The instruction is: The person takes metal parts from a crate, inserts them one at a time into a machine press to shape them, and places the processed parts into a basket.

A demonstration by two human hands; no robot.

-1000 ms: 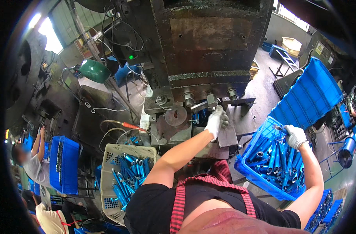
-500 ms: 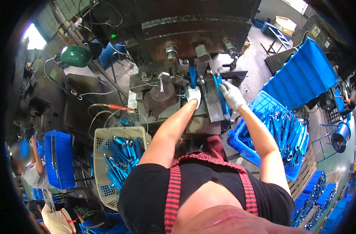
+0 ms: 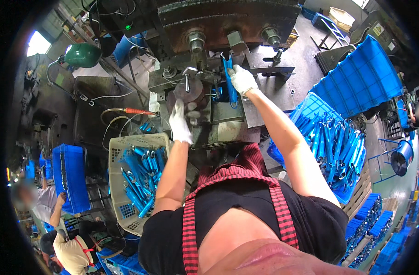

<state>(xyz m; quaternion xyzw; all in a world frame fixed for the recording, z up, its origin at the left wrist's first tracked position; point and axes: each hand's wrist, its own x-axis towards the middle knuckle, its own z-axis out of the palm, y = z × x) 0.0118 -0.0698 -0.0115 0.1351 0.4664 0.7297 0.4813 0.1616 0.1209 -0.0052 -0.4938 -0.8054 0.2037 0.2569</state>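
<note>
My right hand [image 3: 242, 81], in a white glove, grips a long blue metal tube-like piece [image 3: 230, 89] by its right side. The piece stands lengthwise over the die area of a dark press [image 3: 214, 27], its far end close to the press's bolted front. Further left, my gloved left hand [image 3: 179, 124] holds nothing, its fingers apart and partly smeared by motion. It is beside a round metal disc [image 3: 189, 90] that carries a small T-shaped handle [image 3: 187, 78]. Whether the piece touches the die is hard to see.
A cream plastic basket [image 3: 114, 172] of blue pieces is at my left; a blue basket [image 3: 274, 151] of similar pieces stands at my right. Behind it rises a large blue crate [image 3: 356, 80]. A green lamp [image 3: 82, 55] hangs at left. Other people [image 3: 72, 252] work at far left.
My left hand has left the die area, moving left and nearer, without the piece it was at. My right hand has carried a blue piece leftward from the right-hand plate to the die.
</note>
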